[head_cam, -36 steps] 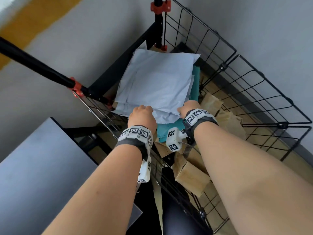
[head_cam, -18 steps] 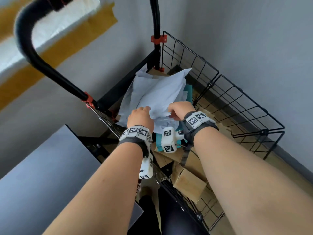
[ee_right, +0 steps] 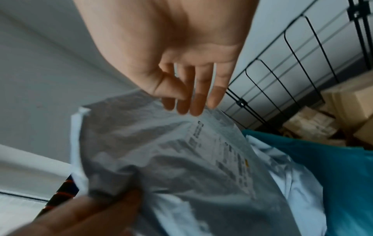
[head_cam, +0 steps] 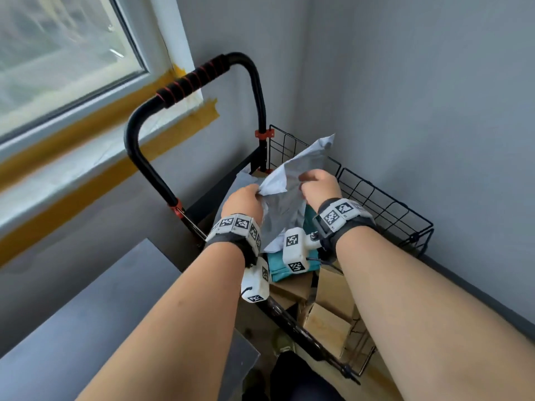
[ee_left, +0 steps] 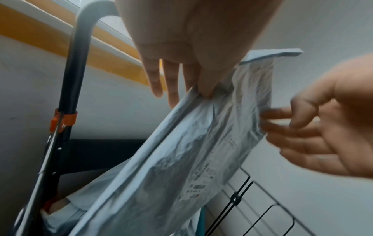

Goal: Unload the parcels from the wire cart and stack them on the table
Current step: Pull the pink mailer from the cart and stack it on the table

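Grey poly mailer [head_cam: 292,195] hangs above the wire cart [head_cam: 385,204], pinched by our left hand [head_cam: 244,202] and right hand [head_cam: 320,185]; the table [head_cam: 86,328] shows no parcels, while a teal bag [head_cam: 282,264] and cardboard boxes [head_cam: 327,328] await unloading.

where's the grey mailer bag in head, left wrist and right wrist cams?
Head: grey mailer bag centre, lifted above the wire cart.
Left wrist: bag fills centre, hanging diagonally.
Right wrist: bag lower centre.
Shared landmark: the cart's black wire panel, right of the bag in every view.
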`<state>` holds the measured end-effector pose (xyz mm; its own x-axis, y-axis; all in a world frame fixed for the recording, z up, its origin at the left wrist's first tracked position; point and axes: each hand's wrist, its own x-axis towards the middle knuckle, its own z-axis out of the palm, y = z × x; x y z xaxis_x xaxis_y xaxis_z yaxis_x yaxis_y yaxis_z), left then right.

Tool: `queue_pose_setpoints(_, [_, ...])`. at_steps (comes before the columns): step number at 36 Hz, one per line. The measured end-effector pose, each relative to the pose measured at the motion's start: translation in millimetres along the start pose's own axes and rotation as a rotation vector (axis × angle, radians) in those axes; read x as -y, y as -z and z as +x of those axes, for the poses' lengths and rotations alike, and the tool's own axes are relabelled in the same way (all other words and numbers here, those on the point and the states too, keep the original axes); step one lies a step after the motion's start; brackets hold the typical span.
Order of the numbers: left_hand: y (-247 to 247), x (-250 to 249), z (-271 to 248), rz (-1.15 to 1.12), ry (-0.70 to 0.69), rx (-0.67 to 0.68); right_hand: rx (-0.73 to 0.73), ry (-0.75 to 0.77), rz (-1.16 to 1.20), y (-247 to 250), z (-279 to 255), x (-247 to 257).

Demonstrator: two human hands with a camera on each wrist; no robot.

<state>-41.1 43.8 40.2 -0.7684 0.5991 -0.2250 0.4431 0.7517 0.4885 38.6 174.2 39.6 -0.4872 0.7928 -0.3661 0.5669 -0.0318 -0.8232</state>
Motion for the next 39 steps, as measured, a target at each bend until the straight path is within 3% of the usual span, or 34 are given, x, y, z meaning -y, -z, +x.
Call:
queue_pose_setpoints(6, [37,-13,-23,-0.049,-0.094,-0.088,-0.263,0.214,-0.134,26,-33,18])
queue_pose_setpoints(11, [60,-25,-44,0.082,-0.256,-0.133,-0.313,0.372,-0.339,35,-63,34])
queue_pose_setpoints(15, [80,-28,-55,0.064,-0.336,-0.214,-0.380,0.404,-0.439,29,-82,35])
queue_pose_setpoints(19, [96,-25,-69,0.004,-0.339,-0.330,-0.223,0.363,-0.453,22,-106,43])
queue_pose_setpoints(26, [109,-2,-90,-0.038,-0.265,-0.453,0.110,0.249,-0.055,-4,-148,57])
queue_pose_setpoints(30, [120,14,-100,-0.030,-0.242,-0.507,0.264,0.290,-0.182,-19,-161,59])
queue_pose_setpoints(33, [128,24,-108,-0.005,-0.224,-0.537,0.311,0.322,-0.314,-31,-164,58])
queue_pose_setpoints(39, [132,46,-121,-0.136,-0.080,-0.609,0.246,0.324,-0.206,-46,-160,62])
